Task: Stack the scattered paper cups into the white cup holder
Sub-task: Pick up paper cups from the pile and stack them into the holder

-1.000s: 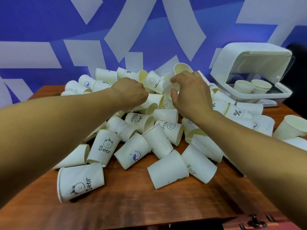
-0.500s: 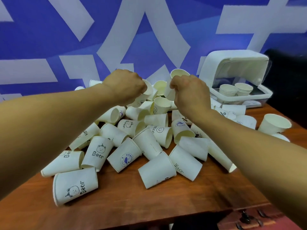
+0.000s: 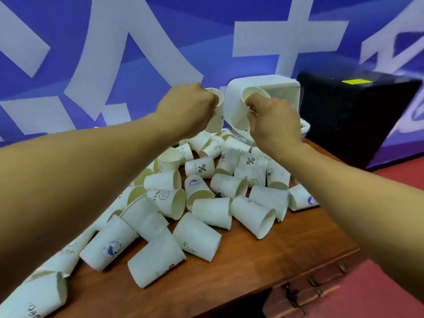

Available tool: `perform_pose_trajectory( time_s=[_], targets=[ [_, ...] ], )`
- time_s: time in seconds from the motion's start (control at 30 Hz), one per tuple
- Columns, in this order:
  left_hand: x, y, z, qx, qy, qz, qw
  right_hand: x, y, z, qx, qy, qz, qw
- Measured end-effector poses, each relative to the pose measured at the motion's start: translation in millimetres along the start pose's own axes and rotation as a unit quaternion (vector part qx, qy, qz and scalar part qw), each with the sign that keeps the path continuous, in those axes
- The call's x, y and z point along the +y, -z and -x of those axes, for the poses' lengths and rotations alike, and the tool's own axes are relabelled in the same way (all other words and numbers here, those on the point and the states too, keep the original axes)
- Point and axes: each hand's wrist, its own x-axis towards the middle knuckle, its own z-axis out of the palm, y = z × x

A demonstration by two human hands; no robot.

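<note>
- The left hand [image 3: 185, 111] has its grip curled tight round a printed cup [image 3: 217, 111]. It holds the cup by the side, mouth up and pretty much upright.
- The right hand [image 3: 273, 120] has its grip on a tilted cup [image 3: 240, 112], fingers pinching up near the rim. The open mouth leans up and towards the camera, so you can see inside it.
- The two held cups are up in the air, near each other but not touching. There's a clear gap between them.
- Right behind them is the white cup holder [image 3: 277, 84] with its rounded hood. The tilted cup sits in front of its opening, and I can't tell what's inside because the hand blocks it.
- Below the hands is the pile of cups [image 3: 206, 193], mostly lying on their sides and leaning on each other. A few have prints, like a "%" cup [image 3: 200, 167] and a "HELLO" smiley cup [image 3: 166, 199].
- All of this is on a brown wooden desk [image 3: 275, 260], and the pile spreads off to the left under the left arm.
- To the right of the holder there's a black box [image 3: 358, 115] with a yellow sticker [image 3: 356, 81] on top.
- At the back is a blue wall [image 3: 160, 31] with big white shapes.
</note>
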Motion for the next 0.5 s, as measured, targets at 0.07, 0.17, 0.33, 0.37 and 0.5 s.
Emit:
perform_pose_trajectory(
  time_s=[0.07,0.17,0.33,0.37,0.5],
  targets=[
    [15.5,-4.7,-20.4,0.012,-0.01,0.014,1.0,24.6,2.8,-6.1,0.001,-0.022,0.019,1.0],
    [35.5,-16.3,-54.4,0.02,-0.024,0.03,0.999,58.8,2.0,-17.4,-0.002,-0.054,0.045,0.997],
    [62.7,-39.1,-97.7,0.028,-0.037,0.008,0.999,105.5,-13.8,-35.0,0.022,-0.073,0.063,0.995],
    [66.8,-45.4,-104.2,0.028,-0.039,0.007,0.999,113.0,-19.1,-38.2,0.025,-0.076,0.066,0.995],
    [79.7,-75.0,-127.4,0.016,-0.025,0.029,0.999,137.8,-41.0,-49.4,0.031,-0.085,0.07,0.993]
  ],
)
